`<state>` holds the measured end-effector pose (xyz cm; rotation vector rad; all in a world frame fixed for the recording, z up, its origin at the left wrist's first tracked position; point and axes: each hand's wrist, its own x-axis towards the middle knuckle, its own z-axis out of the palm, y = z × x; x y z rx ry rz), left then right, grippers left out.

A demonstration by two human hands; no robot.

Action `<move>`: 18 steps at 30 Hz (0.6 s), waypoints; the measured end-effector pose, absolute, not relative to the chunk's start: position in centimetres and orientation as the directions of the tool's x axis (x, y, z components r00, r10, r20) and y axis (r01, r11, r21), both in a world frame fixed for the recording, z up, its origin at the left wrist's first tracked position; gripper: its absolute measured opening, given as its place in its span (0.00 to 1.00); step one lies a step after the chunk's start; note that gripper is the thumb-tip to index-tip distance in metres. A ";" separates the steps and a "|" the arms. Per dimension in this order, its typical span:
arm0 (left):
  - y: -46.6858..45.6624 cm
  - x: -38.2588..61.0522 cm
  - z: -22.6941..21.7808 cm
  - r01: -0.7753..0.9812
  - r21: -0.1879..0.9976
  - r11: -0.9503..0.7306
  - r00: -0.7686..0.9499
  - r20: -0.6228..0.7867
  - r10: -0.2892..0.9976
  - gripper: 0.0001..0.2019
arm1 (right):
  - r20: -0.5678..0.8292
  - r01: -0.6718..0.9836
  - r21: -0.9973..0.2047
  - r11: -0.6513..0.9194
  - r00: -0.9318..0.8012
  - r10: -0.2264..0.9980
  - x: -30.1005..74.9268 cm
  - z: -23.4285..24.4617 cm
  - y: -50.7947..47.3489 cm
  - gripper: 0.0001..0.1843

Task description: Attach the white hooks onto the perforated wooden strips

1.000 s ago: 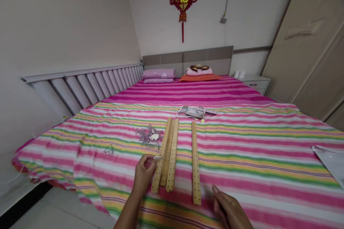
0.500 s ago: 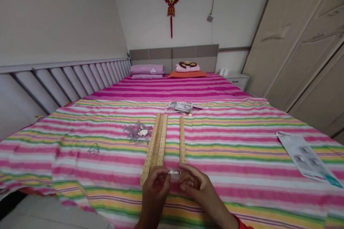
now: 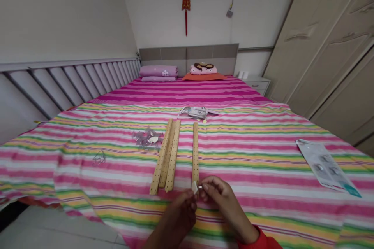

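Note:
My left hand pinches a small white piece between thumb and finger. Against it, my right hand grips a small shiny metal-looking part, too small to make out exactly. The two parts meet or nearly touch; I cannot tell whether they are joined. Just beyond my fingers lies a perforated wooden strip. To its left, several more such strips rest side by side. Crumpled clear plastic scraps lie to the left of these.
A clear packet lies beyond the strips on the striped bedspread. Flat packaging is at the right, a thin tangled strand at the left. Folded bedding sits by the headboard; the bed's edge drops to the floor at lower left.
My left hand has moved right and lower, off the strips' near ends. The white piece has been turned from lying level to upright. The view has tilted slightly downward.

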<state>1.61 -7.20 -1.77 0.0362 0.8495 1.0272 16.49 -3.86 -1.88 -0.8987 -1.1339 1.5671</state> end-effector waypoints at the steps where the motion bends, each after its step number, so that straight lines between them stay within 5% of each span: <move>1: -7.2 1.7 -1.9 -0.737 0.384 0.555 0.251 -0.608 0.754 0.06 | -0.030 -0.292 -0.950 -0.109 -0.262 0.965 16.4 -1.9 -3.9 0.15; 5: -7.2 2.0 -2.8 -0.703 0.421 0.573 0.244 -0.614 0.751 0.07 | -0.053 -0.311 -0.942 -0.129 -0.241 0.969 16.0 -1.6 -3.6 0.16; 9: -7.0 1.8 -4.0 -0.566 0.617 0.547 0.066 -0.627 0.776 0.16 | -0.032 -0.239 -0.968 -0.075 -0.176 0.984 16.0 -1.8 -3.3 0.18; 14: -7.0 1.2 -4.4 -0.254 0.925 0.282 -0.208 -0.337 0.918 0.21 | 0.038 -0.130 -0.991 0.019 -0.146 0.989 16.1 -2.7 -3.7 0.18; 18: -6.9 0.7 -4.4 -0.148 0.977 0.152 -0.198 -0.180 0.964 0.21 | 0.112 -0.024 -0.994 0.110 -0.243 0.963 16.5 -2.3 -3.9 0.14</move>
